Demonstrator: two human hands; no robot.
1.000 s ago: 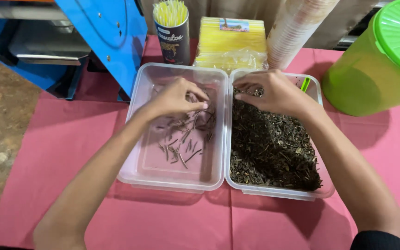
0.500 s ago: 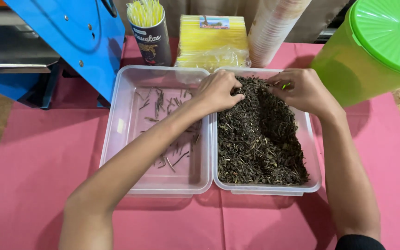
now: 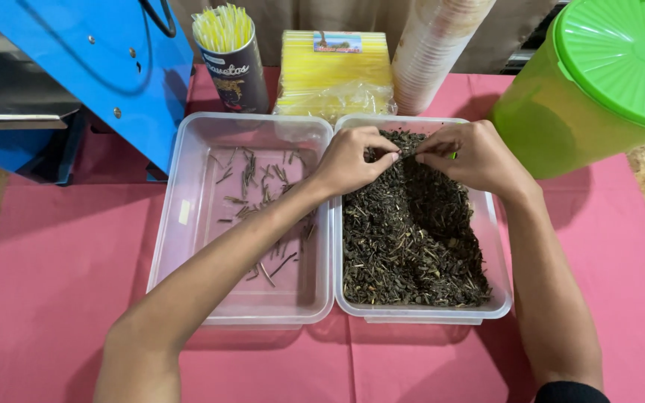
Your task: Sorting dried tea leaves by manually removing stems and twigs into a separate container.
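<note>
Left hand [image 3: 352, 158] and right hand [image 3: 472, 155] are pinching one thin stem [image 3: 410, 155] between fingertips, its long axis lying left to right, above the right tub [image 3: 421, 313] of dried leaves [image 3: 404, 239]. Left of the fingers, the left tub [image 3: 188, 224] is holding scattered stems [image 3: 251, 175].

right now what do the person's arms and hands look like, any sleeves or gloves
Both arms are bare from wrist to past the elbow, with no gloves, rings, watch or bands that show. The left hand and right hand have short, plain nails. The only clothing in view is a dark sleeve edge at the top of the right arm; the left arm runs out of the picture with no sleeve showing.
</note>
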